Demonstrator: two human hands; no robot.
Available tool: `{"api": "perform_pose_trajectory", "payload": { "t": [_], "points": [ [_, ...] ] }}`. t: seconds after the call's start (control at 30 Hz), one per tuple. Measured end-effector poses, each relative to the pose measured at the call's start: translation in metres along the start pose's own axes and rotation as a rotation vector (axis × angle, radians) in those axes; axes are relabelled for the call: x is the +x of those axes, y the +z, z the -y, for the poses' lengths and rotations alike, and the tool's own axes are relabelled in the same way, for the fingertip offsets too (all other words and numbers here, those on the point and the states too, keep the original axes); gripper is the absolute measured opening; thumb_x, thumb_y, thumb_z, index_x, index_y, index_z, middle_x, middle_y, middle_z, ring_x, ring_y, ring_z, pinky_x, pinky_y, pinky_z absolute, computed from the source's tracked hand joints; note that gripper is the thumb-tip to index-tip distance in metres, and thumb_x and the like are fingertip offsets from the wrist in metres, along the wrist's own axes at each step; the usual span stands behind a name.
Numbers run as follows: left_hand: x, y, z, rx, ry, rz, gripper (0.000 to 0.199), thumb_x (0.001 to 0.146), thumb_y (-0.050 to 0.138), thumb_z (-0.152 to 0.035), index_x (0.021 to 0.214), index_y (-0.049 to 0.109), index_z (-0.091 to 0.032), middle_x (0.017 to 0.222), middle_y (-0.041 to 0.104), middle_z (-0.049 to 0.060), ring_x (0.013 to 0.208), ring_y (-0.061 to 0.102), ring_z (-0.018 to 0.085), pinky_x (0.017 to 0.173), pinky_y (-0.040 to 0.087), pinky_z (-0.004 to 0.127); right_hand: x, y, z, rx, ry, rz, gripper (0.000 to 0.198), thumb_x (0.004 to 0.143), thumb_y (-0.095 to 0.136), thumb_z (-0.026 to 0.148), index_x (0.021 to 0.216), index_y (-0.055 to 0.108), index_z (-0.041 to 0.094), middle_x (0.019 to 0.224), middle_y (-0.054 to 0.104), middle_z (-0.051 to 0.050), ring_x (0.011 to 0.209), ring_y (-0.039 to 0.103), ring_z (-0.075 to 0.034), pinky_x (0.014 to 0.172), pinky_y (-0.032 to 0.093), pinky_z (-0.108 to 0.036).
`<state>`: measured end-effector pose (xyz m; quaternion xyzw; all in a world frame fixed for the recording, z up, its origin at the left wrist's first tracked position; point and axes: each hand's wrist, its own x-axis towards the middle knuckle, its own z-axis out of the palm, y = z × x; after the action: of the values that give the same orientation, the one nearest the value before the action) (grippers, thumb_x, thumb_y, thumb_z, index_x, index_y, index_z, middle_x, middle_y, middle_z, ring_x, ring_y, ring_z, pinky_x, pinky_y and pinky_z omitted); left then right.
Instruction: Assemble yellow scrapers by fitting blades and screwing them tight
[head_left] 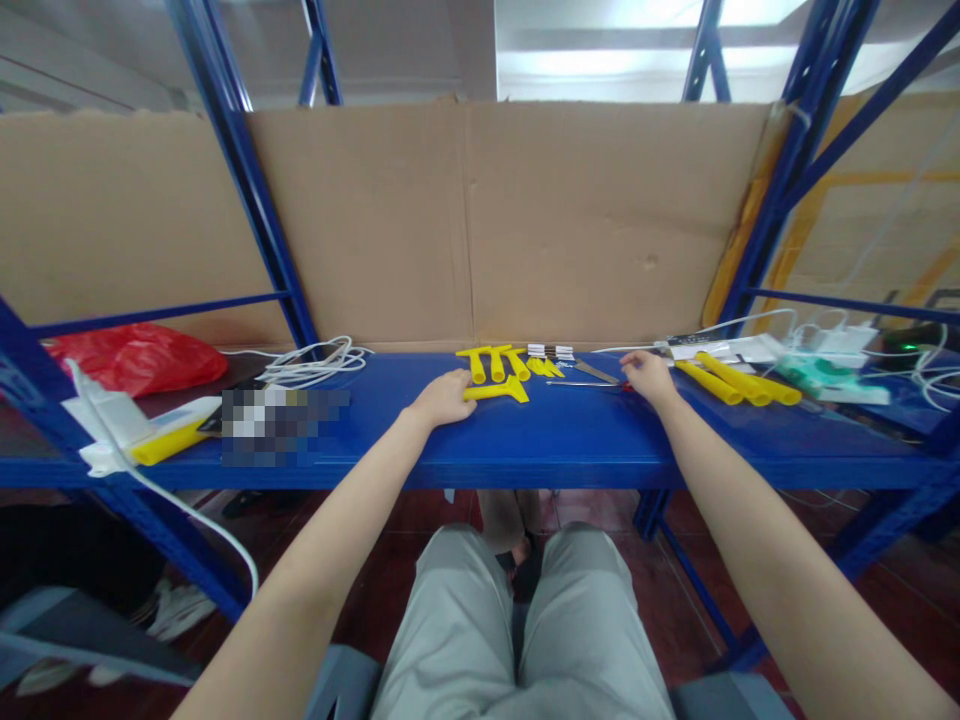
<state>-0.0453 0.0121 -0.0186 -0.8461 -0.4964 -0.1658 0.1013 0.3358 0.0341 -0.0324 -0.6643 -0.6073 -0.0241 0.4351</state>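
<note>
My left hand (448, 397) is closed around the end of a yellow plastic handle (495, 391), whose flared head points right. Just behind it, several similar yellow handles (496, 364) lie in a row on the blue shelf. Small yellow pointed pieces (541, 367) rest to their right, with a few white-and-dark small parts (551, 351) behind them. My right hand (648, 377) has its fingers closed at the handle end of a screwdriver (583, 383), whose thin metal shaft points left. A flat metal blade-like strip (595, 371) lies behind that shaft.
Long yellow handles (739, 382) lie right of my right hand, near a green-and-white object (829, 378) and white cables. Coiled white cable (319, 362) and a red plastic bag (139, 362) are at left. Cardboard (480, 220) backs the shelf between blue posts (255, 190).
</note>
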Motion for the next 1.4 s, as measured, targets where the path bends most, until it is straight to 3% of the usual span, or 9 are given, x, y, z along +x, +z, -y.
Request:
{"api": "perform_pose_trajectory", "payload": {
  "t": [0.13, 0.23, 0.43, 0.63, 0.77, 0.9, 1.03, 1.2, 1.4],
  "points": [
    [0.001, 0.003, -0.003, 0.004, 0.090, -0.007, 0.035, 0.079, 0.050, -0.025, 0.112, 0.059, -0.016, 0.119, 0.063, 0.013, 0.111, 0.059, 0.028, 0.096, 0.045, 0.036, 0.000, -0.002, 0.003, -0.051, 0.048, 0.010, 0.028, 0.074, 0.048, 0.011, 0.090, 0.070, 0.015, 0.090, 0.072, -0.009, 0.086, 0.065, -0.022, 0.085, 0.049, -0.034],
    [0.002, 0.004, -0.004, 0.010, 0.080, -0.004, 0.031, 0.078, 0.049, -0.023, 0.107, 0.061, -0.016, 0.113, 0.065, 0.013, 0.105, 0.061, 0.028, 0.090, 0.047, 0.036, -0.001, -0.002, 0.005, -0.121, 0.098, 0.045, 0.026, 0.074, 0.051, 0.016, 0.091, 0.071, 0.018, 0.091, 0.072, -0.007, 0.088, 0.065, -0.023, 0.085, 0.048, -0.037],
    [0.000, 0.001, -0.005, -0.011, 0.056, -0.028, 0.021, 0.077, 0.049, -0.021, 0.095, 0.059, -0.017, 0.104, 0.066, 0.012, 0.097, 0.063, 0.027, 0.082, 0.048, 0.035, -0.005, 0.000, 0.007, -0.244, 0.119, 0.243, 0.016, 0.072, 0.060, 0.028, 0.080, 0.074, 0.026, 0.088, 0.073, -0.002, 0.092, 0.065, -0.026, 0.092, 0.043, -0.050],
    [-0.002, -0.004, -0.010, -0.028, 0.057, -0.042, 0.015, 0.078, 0.053, -0.030, 0.085, 0.059, -0.019, 0.095, 0.066, 0.011, 0.091, 0.063, 0.027, 0.078, 0.049, 0.035, 0.000, 0.003, -0.002, -0.264, 0.134, 0.194, 0.018, 0.070, 0.056, 0.022, 0.070, 0.073, 0.025, 0.077, 0.071, -0.004, 0.088, 0.064, -0.027, 0.098, 0.031, -0.066],
    [-0.003, -0.003, -0.013, -0.030, 0.105, -0.036, 0.027, 0.082, 0.052, -0.040, 0.096, 0.060, -0.018, 0.103, 0.066, 0.011, 0.097, 0.063, 0.027, 0.084, 0.049, 0.035, 0.000, 0.002, -0.001, -0.281, 0.181, 0.169, 0.018, 0.069, 0.054, 0.018, 0.065, 0.071, 0.023, 0.076, 0.070, -0.005, 0.092, 0.064, -0.029, 0.098, 0.021, -0.074],
    [-0.001, 0.001, -0.016, -0.049, 0.133, -0.001, 0.041, 0.083, 0.054, -0.042, 0.117, 0.057, -0.019, 0.123, 0.063, 0.012, 0.113, 0.059, 0.028, 0.094, 0.046, 0.036, -0.003, -0.001, 0.005, -0.281, 0.241, 0.177, 0.020, 0.070, 0.052, 0.017, 0.069, 0.072, 0.022, 0.089, 0.072, -0.008, 0.102, 0.061, -0.032, 0.100, 0.014, -0.076],
    [0.008, 0.006, -0.021, -0.072, 0.120, 0.030, 0.046, 0.083, 0.055, -0.040, 0.125, 0.054, -0.021, 0.130, 0.060, 0.011, 0.119, 0.056, 0.027, 0.099, 0.043, 0.035, -0.003, -0.002, 0.004, -0.261, 0.268, 0.169, 0.022, 0.070, 0.052, 0.016, 0.072, 0.073, 0.023, 0.098, 0.072, -0.008, 0.106, 0.060, -0.032, 0.102, 0.019, -0.070],
    [0.025, 0.011, -0.032, -0.114, 0.094, 0.053, 0.046, 0.081, 0.058, -0.033, 0.124, 0.056, -0.019, 0.130, 0.061, 0.011, 0.119, 0.057, 0.028, 0.099, 0.044, 0.036, 0.000, -0.002, 0.001, -0.229, 0.243, 0.139, 0.018, 0.067, 0.055, 0.017, 0.066, 0.071, 0.023, 0.089, 0.072, -0.009, 0.099, 0.062, -0.032, 0.097, 0.032, -0.066],
    [0.037, 0.016, -0.045, -0.106, 0.130, 0.101, 0.044, 0.080, 0.054, -0.024, 0.123, 0.059, -0.014, 0.129, 0.061, 0.014, 0.120, 0.056, 0.027, 0.101, 0.043, 0.034, -0.006, -0.008, 0.014, -0.265, 0.280, 0.159, 0.020, 0.069, 0.053, 0.015, 0.072, 0.072, 0.022, 0.099, 0.071, -0.010, 0.102, 0.062, -0.032, 0.097, 0.032, -0.065]
  ]
}}
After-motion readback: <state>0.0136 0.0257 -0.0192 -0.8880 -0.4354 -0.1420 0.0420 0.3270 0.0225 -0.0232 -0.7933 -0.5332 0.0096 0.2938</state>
